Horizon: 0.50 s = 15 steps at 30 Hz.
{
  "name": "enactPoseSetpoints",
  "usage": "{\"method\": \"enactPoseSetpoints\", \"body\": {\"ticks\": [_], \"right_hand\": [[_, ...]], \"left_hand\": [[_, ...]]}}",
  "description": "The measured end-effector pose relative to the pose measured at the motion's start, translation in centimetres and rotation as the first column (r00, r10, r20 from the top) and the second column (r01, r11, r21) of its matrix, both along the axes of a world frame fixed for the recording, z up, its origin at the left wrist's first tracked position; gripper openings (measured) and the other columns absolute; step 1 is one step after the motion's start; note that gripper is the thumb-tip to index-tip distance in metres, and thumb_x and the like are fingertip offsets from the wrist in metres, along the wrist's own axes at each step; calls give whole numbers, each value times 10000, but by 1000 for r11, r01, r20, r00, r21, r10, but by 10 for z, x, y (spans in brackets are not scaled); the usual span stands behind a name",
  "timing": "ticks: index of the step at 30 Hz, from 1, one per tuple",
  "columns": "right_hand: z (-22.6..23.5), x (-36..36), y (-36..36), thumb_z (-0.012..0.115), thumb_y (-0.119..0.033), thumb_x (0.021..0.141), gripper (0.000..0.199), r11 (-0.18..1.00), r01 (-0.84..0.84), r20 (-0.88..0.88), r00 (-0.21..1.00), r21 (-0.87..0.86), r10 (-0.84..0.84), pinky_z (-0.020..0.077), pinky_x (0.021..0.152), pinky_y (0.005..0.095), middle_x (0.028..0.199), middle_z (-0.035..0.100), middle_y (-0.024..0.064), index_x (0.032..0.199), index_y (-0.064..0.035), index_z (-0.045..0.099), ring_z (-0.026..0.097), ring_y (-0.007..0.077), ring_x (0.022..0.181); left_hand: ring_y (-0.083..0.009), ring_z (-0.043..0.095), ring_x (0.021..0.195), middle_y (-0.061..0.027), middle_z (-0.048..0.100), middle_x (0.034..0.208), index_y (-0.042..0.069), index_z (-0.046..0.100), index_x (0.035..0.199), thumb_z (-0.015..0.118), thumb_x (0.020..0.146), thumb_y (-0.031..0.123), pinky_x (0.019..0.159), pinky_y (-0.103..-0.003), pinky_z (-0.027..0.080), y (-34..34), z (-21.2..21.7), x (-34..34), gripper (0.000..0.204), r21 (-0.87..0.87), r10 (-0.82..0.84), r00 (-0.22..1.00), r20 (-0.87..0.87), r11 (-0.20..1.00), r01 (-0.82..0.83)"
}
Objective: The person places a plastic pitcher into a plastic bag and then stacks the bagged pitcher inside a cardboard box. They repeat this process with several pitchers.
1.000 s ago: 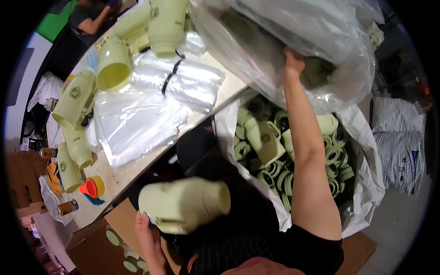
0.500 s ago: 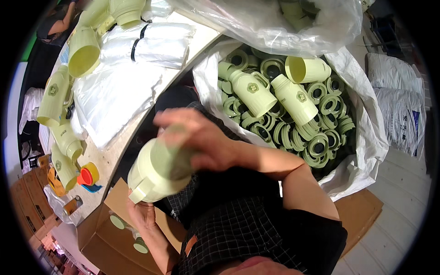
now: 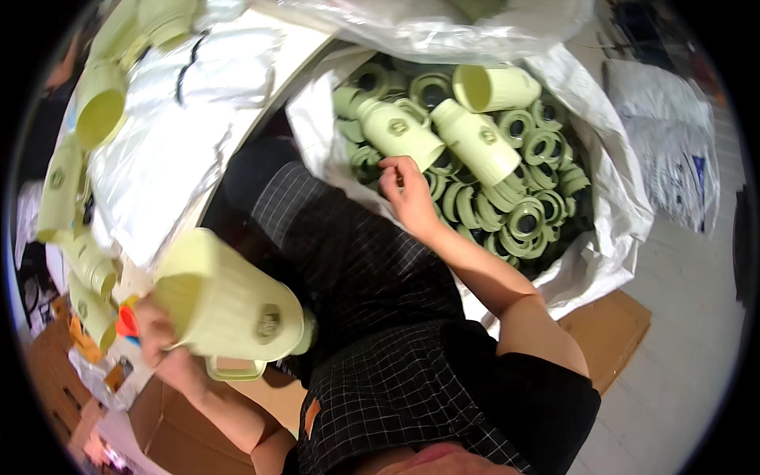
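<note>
Head view, left side: which items are positioned there?

Pale-green jug shells (image 3: 59,190) are arranged along the left part of the surface (image 3: 309,38). To their right are flat clear bags (image 3: 158,174) and a bag bundle (image 3: 237,67) bound with a black band.

State of the hands, beginning at lower left?

The left hand (image 3: 176,360), partly blurred, is closed at the rim of a pale-green jug (image 3: 237,297). The jug is tilted: wide open end to the left, neck to the lower right, handle on the lower side. Below it in the frame is a cardboard box (image 3: 186,434).

And near the centre?

The right hand (image 3: 410,196) has loosely bent fingers, at the left edge of the white sack (image 3: 617,253). Whether its fingertips grip anything cannot be determined.

Contents of the sack?

Green rings (image 3: 526,222), with three loose shells (image 3: 479,142) lying on top. At far right, packed bags (image 3: 665,150) rest on the floor (image 3: 681,348).
</note>
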State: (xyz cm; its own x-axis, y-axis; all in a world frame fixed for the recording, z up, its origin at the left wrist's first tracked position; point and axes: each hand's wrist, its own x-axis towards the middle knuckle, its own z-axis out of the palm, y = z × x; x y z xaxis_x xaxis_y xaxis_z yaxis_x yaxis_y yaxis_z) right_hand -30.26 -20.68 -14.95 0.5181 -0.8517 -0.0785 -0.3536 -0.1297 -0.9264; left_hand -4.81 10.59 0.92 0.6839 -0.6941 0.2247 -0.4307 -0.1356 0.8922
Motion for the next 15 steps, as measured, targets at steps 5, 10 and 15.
{"method": "enactPoseSetpoints", "body": {"ticks": [5, 10, 15], "right_hand": [[-191, -116, 1, 614, -402, 857, 424, 889, -318, -694, 556, 331, 457, 490, 997, 458, 1232, 579, 274, 1211, -173, 654, 615, 427, 1071], [-147, -75, 6, 688, -249, 814, 522, 950, -131, -817, 487, 283, 311, 528, 925, 455, 1265, 489, 236, 1309, -187, 534, 637, 405, 1039], [-13, -26, -21, 681, -23, 790, 521, 909, -322, -454, 873, -263, 178, 527, 835, 425, 1122, 545, 167, 1282, -132, 548, 623, 354, 983]], "left_hand": [[-325, 421, 1366, -169, 409, 1517, 39, 356, 1485, 687, 867, 170, 1135, -452, 330, -87, 0, -67, 713, 302, 33, 975, 218, 948, -99], [-243, 587, 1083, -167, 598, 1261, -37, 370, 1477, 504, 1018, 234, 909, -356, 473, -37, -28, -101, 549, 425, 196, 896, 398, 826, -370], [-35, 365, 568, 40, 421, 652, -35, 454, 1413, 406, 1075, 326, 520, -206, 264, -17, -37, -105, 496, 289, 411, 904, -118, 885, -365]]}}
